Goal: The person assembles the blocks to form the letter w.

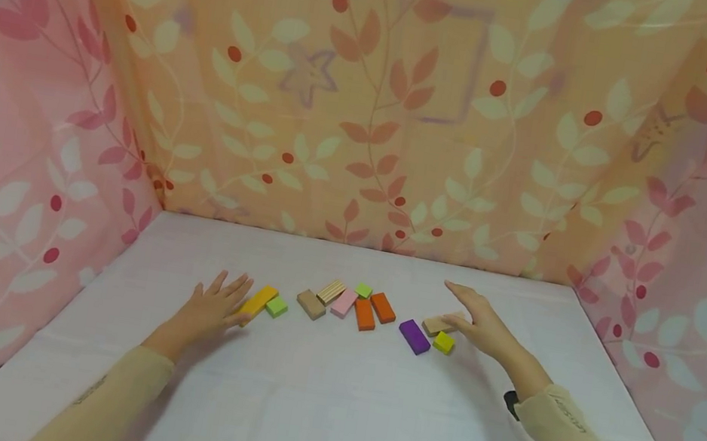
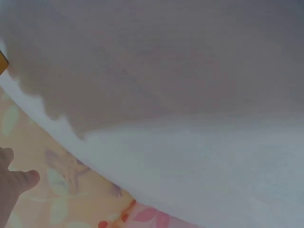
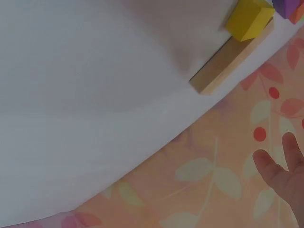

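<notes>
At the left of the pale, cloth-covered tabletop (image 1: pixel 324 414), a yellow-orange rectangular block, apparently painted wood (image 1: pixel 261 301), is lying just right of the left hand (image 1: pixel 209 313), whose fingers are spread with nothing gripped; whether the block's near end is touched by the thumb cannot be told. A small light-green block (image 1: pixel 276 306) is set close on its right side. At the right, a plain tan wooden block (image 1: pixel 435 326) is partly covered by the right hand (image 1: pixel 490 334), held raised with fingers extended and nothing grasped; a small yellow cube (image 1: pixel 444 342) is seen at its near side. All should be found light, stiff and hardly fragile, perhaps slightly slippery where painted. The long blocks are best pinched mid-length across their long sides, the cube by opposite faces.
</notes>
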A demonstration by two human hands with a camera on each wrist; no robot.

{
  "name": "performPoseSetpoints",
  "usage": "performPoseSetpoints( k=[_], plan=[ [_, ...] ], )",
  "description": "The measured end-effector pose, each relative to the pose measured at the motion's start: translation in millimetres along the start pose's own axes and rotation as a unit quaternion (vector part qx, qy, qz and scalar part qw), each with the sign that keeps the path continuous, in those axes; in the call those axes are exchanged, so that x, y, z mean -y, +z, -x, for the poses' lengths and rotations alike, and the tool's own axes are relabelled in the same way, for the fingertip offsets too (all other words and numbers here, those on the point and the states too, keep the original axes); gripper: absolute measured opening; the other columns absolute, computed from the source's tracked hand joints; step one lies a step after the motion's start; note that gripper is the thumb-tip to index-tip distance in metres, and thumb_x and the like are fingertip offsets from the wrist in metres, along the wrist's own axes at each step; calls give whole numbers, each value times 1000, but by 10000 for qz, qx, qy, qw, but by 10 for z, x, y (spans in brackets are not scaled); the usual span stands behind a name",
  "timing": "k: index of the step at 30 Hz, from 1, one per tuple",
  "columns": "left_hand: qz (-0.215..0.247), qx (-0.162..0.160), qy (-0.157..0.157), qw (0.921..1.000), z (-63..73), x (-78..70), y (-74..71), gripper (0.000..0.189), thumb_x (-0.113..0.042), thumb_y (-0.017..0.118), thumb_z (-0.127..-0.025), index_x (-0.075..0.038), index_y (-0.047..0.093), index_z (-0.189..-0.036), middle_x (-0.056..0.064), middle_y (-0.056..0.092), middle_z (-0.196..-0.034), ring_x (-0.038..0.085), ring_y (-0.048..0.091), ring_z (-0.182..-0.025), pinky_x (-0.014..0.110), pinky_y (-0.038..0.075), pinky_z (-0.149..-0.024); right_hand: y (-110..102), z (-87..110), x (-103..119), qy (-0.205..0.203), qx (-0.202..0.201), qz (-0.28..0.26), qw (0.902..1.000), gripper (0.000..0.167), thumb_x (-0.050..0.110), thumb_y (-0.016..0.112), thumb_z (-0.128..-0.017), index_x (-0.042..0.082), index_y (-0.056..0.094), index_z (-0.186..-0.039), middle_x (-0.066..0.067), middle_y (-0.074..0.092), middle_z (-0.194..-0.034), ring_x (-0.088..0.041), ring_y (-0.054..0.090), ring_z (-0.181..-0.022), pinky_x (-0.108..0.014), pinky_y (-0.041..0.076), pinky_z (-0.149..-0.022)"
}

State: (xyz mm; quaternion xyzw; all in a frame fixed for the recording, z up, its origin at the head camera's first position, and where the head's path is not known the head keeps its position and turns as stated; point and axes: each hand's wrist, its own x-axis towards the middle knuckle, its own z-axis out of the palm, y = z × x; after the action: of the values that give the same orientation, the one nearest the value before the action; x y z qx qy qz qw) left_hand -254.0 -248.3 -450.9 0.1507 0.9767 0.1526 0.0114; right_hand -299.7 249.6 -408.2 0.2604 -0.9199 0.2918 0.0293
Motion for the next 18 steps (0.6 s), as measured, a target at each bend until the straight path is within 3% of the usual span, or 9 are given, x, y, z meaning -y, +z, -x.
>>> performPoseSetpoints(
  k=[6, 11, 18],
  plan=[
    [189, 410, 19, 9990, -115, -24, 54, 72, -45, 48, -100, -1, 25, -152, 16, 20, -159, 47, 4, -144, 73, 3, -105, 231, -320, 148, -280, 285, -76, 9992, 60, 20, 63, -95, -2, 39, -145, -25, 41, -146, -48, 31, -135, -64, 21, -108],
    [-136, 684, 274, 9972, -164, -20, 131, 75, -49, 46, -99, 0, 26, -152, 17, 21, -158, 46, 8, -144, 72, 7, -105, 450, -564, 328, -300, 726, 375, 9962, 61, 28, 59, -97, 6, 36, -150, -20, 33, -153, -47, 21, -140, -70, 13, -106],
    [-455, 776, 396, 9952, -199, -31, 143, 77, -52, 46, -98, 0, 26, -152, 16, 22, -158, 45, 12, -143, 72, 10, -105, 723, -920, 528, -588, 1278, 813, 9867, 64, 35, 59, -97, 12, 35, -151, -15, 25, -157, -49, 12, -142, -77, 8, -101]
  ],
)
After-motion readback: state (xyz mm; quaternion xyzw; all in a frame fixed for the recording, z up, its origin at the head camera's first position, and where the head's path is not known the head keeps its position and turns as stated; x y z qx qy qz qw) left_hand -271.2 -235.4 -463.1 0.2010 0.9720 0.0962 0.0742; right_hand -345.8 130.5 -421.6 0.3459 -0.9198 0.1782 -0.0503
